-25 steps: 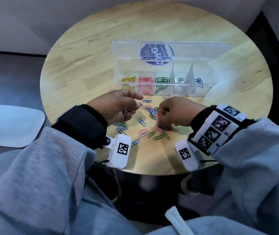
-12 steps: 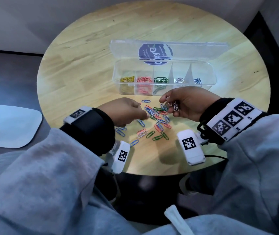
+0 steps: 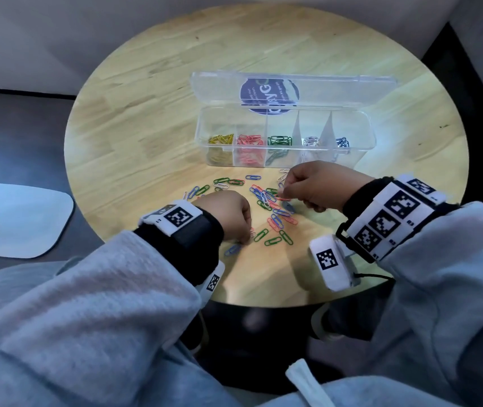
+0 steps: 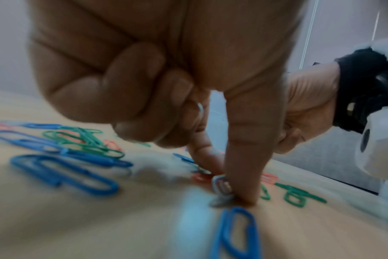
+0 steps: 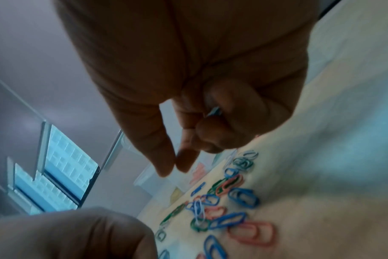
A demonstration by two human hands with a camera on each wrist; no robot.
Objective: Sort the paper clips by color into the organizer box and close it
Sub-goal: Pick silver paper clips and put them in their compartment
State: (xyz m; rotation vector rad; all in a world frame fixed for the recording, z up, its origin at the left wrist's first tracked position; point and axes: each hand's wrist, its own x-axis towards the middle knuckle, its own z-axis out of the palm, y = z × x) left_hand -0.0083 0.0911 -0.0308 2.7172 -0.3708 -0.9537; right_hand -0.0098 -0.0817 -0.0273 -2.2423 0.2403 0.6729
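Observation:
The clear organizer box (image 3: 363,155) stands open, its lid (image 3: 337,89) tipped back. Its compartments hold yellow, red, green, white and blue clips. Loose coloured paper clips (image 3: 272,211) lie scattered in front of it, also seen as paper clips (image 5: 230,208) from the right wrist. My left hand (image 3: 247,237) is at the near side of the pile. Its thumb and forefinger pinch a white paper clip (image 4: 220,186) against the table, and another clip shows inside the curled fingers. My right hand (image 3: 283,190) hovers over the pile's far right, gripping white paper clips (image 3: 283,175).
The round wooden table (image 3: 152,127) has bare wood to the left of the box and behind it. Its near edge lies just below the clips. A white stand base (image 3: 20,218) sits on the floor to the left. My grey sleeves fill the foreground.
My right hand lifted white clips from the pile, turned palm-up, then came back down over the clips. My left hand dropped from a raised hold to pinch a clip on the table.

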